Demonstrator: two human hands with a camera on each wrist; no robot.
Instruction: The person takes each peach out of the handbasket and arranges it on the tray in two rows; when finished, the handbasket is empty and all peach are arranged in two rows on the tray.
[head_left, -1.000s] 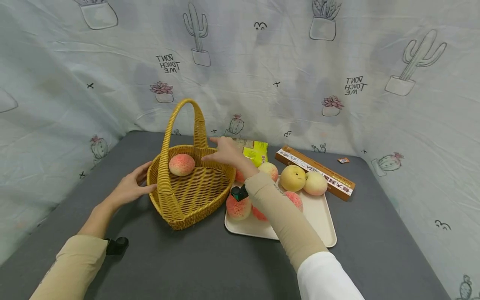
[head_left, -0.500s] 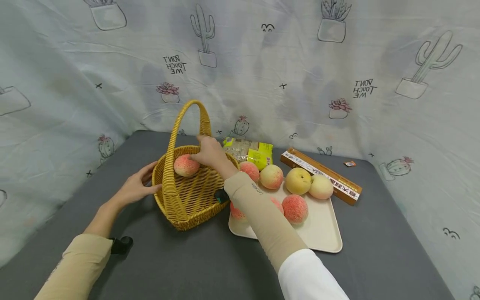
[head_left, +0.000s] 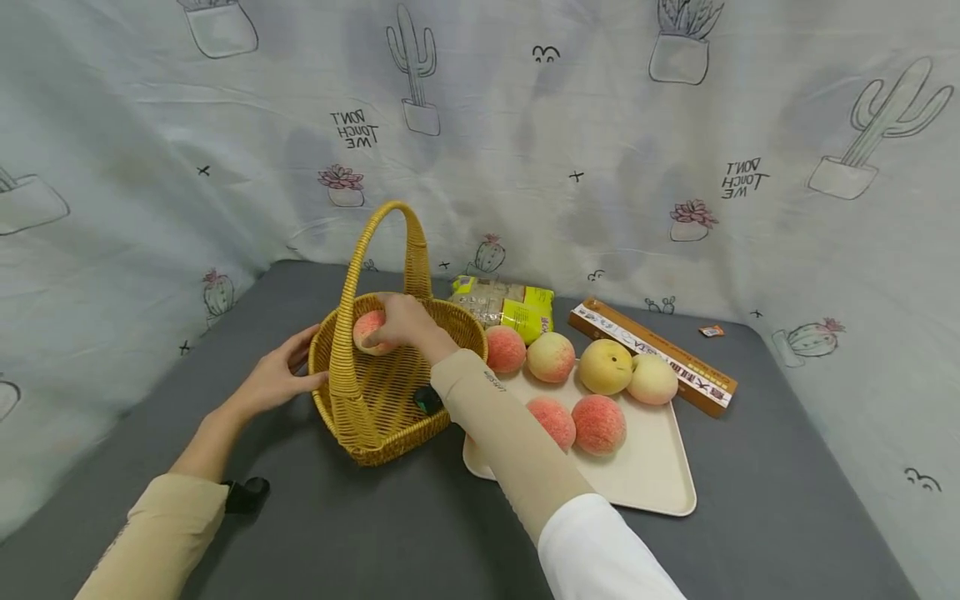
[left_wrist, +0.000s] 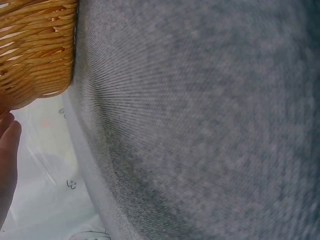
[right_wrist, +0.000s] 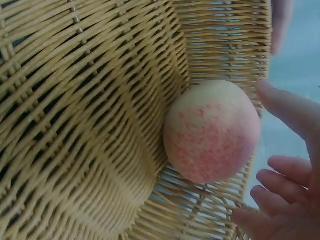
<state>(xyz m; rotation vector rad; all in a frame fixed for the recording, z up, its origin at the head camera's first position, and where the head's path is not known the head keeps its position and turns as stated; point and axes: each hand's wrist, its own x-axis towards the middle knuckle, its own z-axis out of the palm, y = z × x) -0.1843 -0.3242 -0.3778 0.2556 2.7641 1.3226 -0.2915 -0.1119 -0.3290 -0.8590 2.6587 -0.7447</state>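
Note:
A yellow wicker basket (head_left: 401, 446) with a tall arched handle stands left of the middle in the head view. My left hand (head_left: 273, 379) holds its left side, thumb in front and fingers farther back. In the left wrist view, fingertips (left_wrist: 9, 135) meet the basket's edge (left_wrist: 37, 60). One pink and cream peach (head_left: 366, 332) lies inside against the far left wall. My right hand (head_left: 408, 321) reaches into the basket over it. The right wrist view shows thumb and bent fingers spread beside the peach (right_wrist: 212, 135), with a gap between.
Right of the basket, a cream tray (head_left: 652, 467) carries several peaches and a yellow round fruit (head_left: 605, 367). Behind it lies a yellow-and-clear food packet (head_left: 517, 308). A long brown box (head_left: 652, 354) slants at the tray's back right, with a small orange packet (head_left: 712, 331) beyond.
My right hand has moved left and down from the basket's right rim to the peach inside. The left hand stays at the basket's left side. The view has shifted slightly.

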